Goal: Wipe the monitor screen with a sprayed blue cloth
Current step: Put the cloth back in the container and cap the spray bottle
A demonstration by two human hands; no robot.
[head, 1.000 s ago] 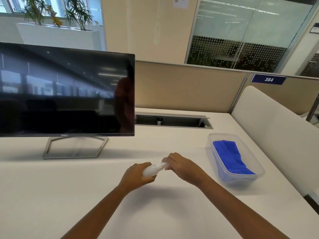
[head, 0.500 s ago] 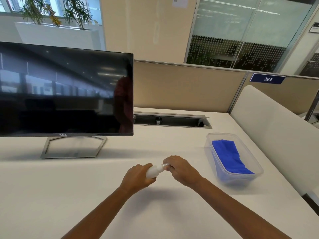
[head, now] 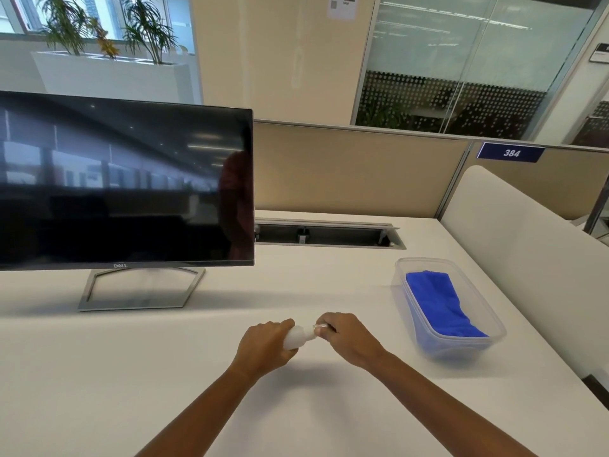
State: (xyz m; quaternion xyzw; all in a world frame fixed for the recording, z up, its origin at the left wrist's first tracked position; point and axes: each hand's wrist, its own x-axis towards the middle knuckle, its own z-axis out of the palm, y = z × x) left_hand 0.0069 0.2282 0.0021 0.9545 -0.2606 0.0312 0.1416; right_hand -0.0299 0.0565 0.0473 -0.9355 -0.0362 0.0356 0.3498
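A dark monitor stands on a silver stand at the left of the white desk. Over the middle of the desk, both my hands hold a small white spray bottle lying sideways. My left hand grips its body. My right hand has its fingers curled round the bottle's top end, which they hide. A folded blue cloth lies in a clear plastic container to the right of my hands.
A cable tray slot is sunk in the desk behind my hands. Beige partition panels close off the back, and a white padded divider runs along the right side.
Both hands stay closed on the bottle in nearly the same spot. The bottle's top end has gone a little deeper into my right hand.
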